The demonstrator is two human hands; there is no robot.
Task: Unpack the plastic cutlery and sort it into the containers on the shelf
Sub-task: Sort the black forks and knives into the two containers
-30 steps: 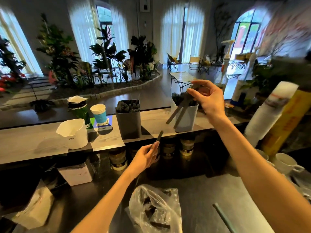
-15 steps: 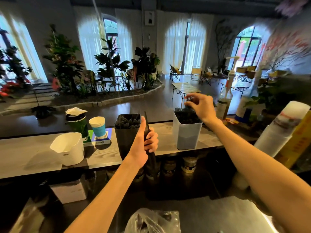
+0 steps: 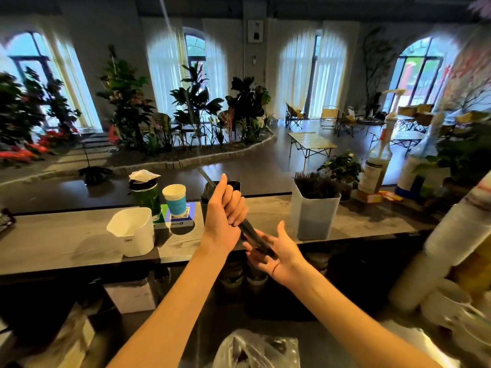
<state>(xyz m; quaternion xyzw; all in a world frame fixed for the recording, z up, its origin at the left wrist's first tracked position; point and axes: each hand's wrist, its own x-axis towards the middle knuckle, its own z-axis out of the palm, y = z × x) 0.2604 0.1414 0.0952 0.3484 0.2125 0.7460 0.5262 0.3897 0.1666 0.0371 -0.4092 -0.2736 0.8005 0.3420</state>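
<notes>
Your left hand (image 3: 225, 213) gripping a bundle of black plastic cutlery (image 3: 252, 235) at frame centre, your right hand (image 3: 276, 251) lying open-palmed under its lower end, dark container (image 3: 236, 185) behind your fist, clear container (image 3: 313, 213) standing right of it on the shelf (image 3: 66, 243), plastic bag (image 3: 255, 349) sitting bottom centre.

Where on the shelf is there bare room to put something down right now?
Bare shelf lies left of the white tub, and more lies right of the grey container, toward the bottles. The stretch between them is crowded: green can, blue cup, dark container and both hands.
</notes>
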